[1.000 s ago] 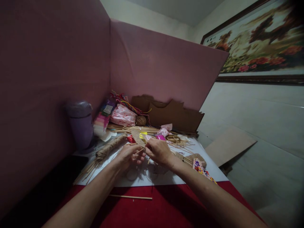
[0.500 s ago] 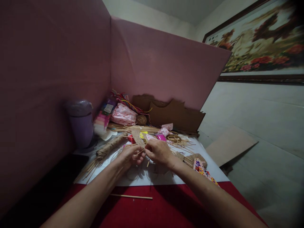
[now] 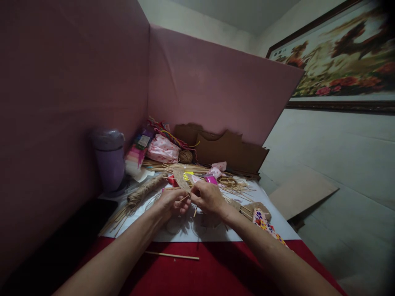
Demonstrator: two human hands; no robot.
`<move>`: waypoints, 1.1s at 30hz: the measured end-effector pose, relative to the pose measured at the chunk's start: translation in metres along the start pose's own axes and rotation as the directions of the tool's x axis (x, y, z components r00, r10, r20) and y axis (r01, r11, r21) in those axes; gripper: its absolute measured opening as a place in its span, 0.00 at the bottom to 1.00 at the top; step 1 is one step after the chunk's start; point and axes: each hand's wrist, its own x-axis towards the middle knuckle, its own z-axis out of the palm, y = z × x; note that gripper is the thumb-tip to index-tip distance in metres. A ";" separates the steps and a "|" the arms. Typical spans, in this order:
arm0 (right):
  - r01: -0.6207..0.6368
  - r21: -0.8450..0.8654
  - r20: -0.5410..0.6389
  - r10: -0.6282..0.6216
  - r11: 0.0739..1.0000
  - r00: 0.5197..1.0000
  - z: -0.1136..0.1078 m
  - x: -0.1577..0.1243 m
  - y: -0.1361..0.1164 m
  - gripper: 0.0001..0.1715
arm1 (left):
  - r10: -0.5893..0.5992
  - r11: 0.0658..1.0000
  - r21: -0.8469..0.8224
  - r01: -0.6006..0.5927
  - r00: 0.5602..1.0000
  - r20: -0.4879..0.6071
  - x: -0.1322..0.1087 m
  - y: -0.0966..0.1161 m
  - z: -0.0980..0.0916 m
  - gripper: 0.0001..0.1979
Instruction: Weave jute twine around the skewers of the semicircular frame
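Note:
Above the white sheet, my left hand (image 3: 173, 203) and my right hand (image 3: 207, 198) meet, their fingertips almost touching. Closed fingers of my left hand grip a thin wooden stick (image 3: 184, 198), whose end runs to my right fingertips. My right hand is closed in a pinch; what sits in it is too small to make out. A strip of burlap (image 3: 181, 179) rises just behind the fingertips, and I cannot tell whether either hand holds it. Beneath my right hand, a short stick (image 3: 195, 211) pokes out.
A roll of twine (image 3: 145, 192) lies left, near a purple lidded container (image 3: 110, 168). Bundled sticks (image 3: 197, 168), a twine ball (image 3: 185, 156) and torn cardboard (image 3: 222, 150) are behind. Flower-patterned fabric (image 3: 265, 224) lies right. One loose stick (image 3: 173, 255) rests on the red cloth (image 3: 185, 275).
The whole view has shifted slightly, so things appear a little farther right. Both hands stay together in nearly the same pose at the stick.

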 end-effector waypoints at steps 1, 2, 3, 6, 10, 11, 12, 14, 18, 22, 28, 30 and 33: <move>-0.003 0.004 0.003 0.003 1.000 1.000 0.000 0.000 0.000 0.07 | -0.013 1.000 -0.001 0.013 1.000 -0.006 0.000 0.000 0.000 0.03; -0.004 0.007 0.006 0.004 1.000 1.000 0.000 -0.001 0.000 0.07 | -0.025 1.000 -0.001 0.025 1.000 -0.012 0.001 0.000 0.000 0.04; -0.003 0.010 0.009 0.003 1.000 1.000 0.000 -0.001 0.000 0.06 | -0.031 1.000 -0.001 0.031 0.999 -0.016 0.002 0.000 0.000 0.04; 0.011 0.027 0.008 -0.011 1.000 1.000 0.001 -0.001 0.000 0.06 | -0.030 1.000 -0.001 0.030 0.999 -0.020 0.004 -0.002 0.001 0.04; 0.048 0.079 -0.005 -0.048 0.996 0.999 -0.002 -0.001 0.002 0.08 | -0.022 1.000 -0.002 0.021 0.999 -0.031 0.005 -0.003 0.001 0.05; 0.062 0.089 -0.020 -0.061 0.994 0.998 -0.004 -0.002 0.004 0.08 | -0.022 1.000 -0.003 0.022 0.999 -0.032 0.005 -0.003 0.002 0.05; 0.072 0.094 -0.044 -0.068 0.993 0.997 -0.006 -0.004 0.006 0.09 | -0.024 1.000 -0.003 0.024 0.999 -0.033 0.005 -0.003 0.002 0.05; 0.065 0.100 -0.113 -0.053 0.993 0.992 -0.013 -0.009 0.012 0.09 | -0.033 0.999 -0.002 0.033 0.998 -0.044 0.004 -0.002 0.003 0.04; -0.070 0.141 -0.234 0.101 0.988 0.967 -0.035 -0.029 0.037 0.11 | -0.055 0.998 0.007 0.056 0.995 -0.084 0.004 -0.001 0.004 0.02; -0.239 0.163 -0.306 0.279 0.957 0.910 -0.061 -0.056 0.076 0.19 | -0.085 0.996 0.021 0.087 0.990 -0.110 0.005 -0.001 0.004 0.03; -0.446 0.226 -0.289 0.497 0.866 0.818 -0.082 -0.096 0.133 0.20 | -0.098 0.994 0.034 0.102 0.990 -0.103 0.006 0.001 0.003 0.04; -0.502 0.197 -0.192 0.536 0.842 0.822 -0.083 -0.108 0.144 0.16 | -0.094 0.995 0.034 0.097 0.991 -0.100 0.007 0.001 0.002 0.04; -0.543 0.124 -0.088 0.554 0.830 0.828 -0.079 -0.125 0.150 0.12 | -0.084 0.996 0.029 0.087 0.992 -0.098 0.008 0.001 0.001 0.04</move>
